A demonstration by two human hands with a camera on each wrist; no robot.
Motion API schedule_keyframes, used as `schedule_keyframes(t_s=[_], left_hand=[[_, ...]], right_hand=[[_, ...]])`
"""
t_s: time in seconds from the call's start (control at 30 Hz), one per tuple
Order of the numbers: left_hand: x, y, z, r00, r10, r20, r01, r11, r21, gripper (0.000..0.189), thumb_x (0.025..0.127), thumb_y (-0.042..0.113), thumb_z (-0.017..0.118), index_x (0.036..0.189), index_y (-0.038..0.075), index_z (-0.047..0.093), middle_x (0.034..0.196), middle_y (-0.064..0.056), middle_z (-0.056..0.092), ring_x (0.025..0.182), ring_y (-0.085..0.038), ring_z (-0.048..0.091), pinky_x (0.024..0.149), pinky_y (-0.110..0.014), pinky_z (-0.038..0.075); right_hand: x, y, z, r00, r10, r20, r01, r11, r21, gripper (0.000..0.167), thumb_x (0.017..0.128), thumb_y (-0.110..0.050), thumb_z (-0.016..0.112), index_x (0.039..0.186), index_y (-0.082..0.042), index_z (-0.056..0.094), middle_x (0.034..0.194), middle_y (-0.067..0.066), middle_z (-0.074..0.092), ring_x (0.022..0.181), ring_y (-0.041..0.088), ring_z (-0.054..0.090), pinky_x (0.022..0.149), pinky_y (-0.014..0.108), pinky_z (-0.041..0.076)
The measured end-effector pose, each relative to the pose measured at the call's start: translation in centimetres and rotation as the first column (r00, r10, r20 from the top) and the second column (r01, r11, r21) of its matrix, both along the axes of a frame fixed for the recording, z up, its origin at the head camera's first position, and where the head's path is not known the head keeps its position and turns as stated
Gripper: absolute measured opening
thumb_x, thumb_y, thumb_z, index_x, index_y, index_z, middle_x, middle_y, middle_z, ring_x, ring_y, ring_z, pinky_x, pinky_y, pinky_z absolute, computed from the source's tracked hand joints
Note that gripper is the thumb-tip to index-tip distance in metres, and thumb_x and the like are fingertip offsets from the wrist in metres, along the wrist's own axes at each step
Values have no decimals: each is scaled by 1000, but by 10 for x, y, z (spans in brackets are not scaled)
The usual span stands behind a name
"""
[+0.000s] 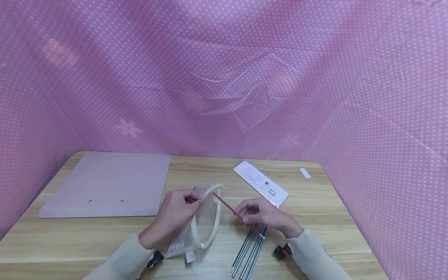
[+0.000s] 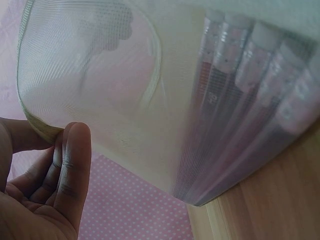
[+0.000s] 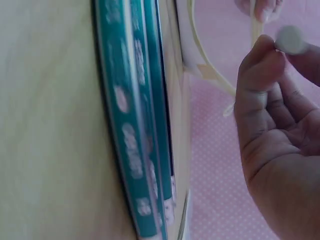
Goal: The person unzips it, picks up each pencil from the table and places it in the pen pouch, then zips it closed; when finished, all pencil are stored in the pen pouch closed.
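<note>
Head view: the left grip pinches the rim of a mesh pouch, whose mouth gapes toward the right edge of the counter. The right grip holds a red pencil between thumb and fingers, its leading end over the mouth near the rim's far end; whether it has passed inside, I cannot tell. The step looks like feeding it in, so it would pay to drop that end toward the middle of the opening, clear of the zip. Green pencils lie below the right grip, toward the near edge, so a low sweep could roll them. A pale board fills the far left corner; a white packet and a white block sit toward the far right one. Bare wood lies between board and packet.

Left wrist view: pencils inside the mesh stand bunched along one side; sliding the newcomer parallel to them should avoid snagging.

Right wrist view: the held pencil's pale end shows at the fingertips, leaving little length behind for pushing.
</note>
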State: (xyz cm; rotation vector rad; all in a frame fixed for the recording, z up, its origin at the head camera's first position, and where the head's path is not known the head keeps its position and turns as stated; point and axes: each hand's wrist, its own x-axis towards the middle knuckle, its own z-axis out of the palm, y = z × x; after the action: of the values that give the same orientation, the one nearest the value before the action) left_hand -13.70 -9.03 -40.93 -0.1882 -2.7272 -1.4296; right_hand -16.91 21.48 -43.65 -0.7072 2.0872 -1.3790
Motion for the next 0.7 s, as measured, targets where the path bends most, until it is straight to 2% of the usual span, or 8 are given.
schedule_keyframes(t_s=[0.2, 0.33, 0.53, 0.63, 0.7], left_hand=[[0, 0, -1, 1000, -6, -12, 7, 1000, 3, 5, 84, 19, 79, 82, 15, 77, 68, 5, 71, 50, -8, 50, 45, -20, 40], [0, -1, -2, 1000, -4, -31, 4, 1000, -10, 6, 84, 20, 79, 81, 15, 77, 70, 5, 73, 52, -8, 52, 48, -20, 42], [-1, 0, -1, 1000, -2, -24, 1, 1000, -19, 9, 85, 22, 79, 84, 13, 78, 69, 5, 73, 48, -7, 49, 44, -21, 38], [-1, 1, -1, 1000, -5, -22, 5, 1000, -17, 9, 85, 21, 79, 85, 12, 79, 68, 5, 73, 47, -7, 47, 43, -21, 36], [0, 1, -1, 1000, -5, -18, 5, 1000, -15, 8, 85, 21, 79, 85, 13, 78, 68, 6, 72, 47, -7, 47, 43, -21, 37]], right_hand=[[5, -15, -4, 991, -122, 63, 120, 992, 34, 27, 88, -10, 71, 115, -6, 73, 103, 25, 73, 80, 10, 68, 71, 25, 56], [5, -26, -9, 966, -179, 186, 190, 981, -43, 33, 89, -6, 69, 121, 0, 68, 102, 25, 73, 79, 12, 69, 66, 24, 57], [5, -41, -11, 915, -148, 375, 235, 951, -198, 45, 91, -4, 66, 132, 11, 54, 100, 12, 79, 85, 12, 74, 71, 23, 59], [7, -51, -12, 890, -132, 436, 257, 936, -240, 48, 92, -3, 65, 135, 14, 49, 94, 2, 78, 84, 10, 74, 71, 21, 59], [9, -59, -12, 879, -149, 452, 285, 926, -248, 50, 92, -1, 65, 136, 14, 48, 93, 1, 78, 83, 10, 74, 70, 21, 59]])
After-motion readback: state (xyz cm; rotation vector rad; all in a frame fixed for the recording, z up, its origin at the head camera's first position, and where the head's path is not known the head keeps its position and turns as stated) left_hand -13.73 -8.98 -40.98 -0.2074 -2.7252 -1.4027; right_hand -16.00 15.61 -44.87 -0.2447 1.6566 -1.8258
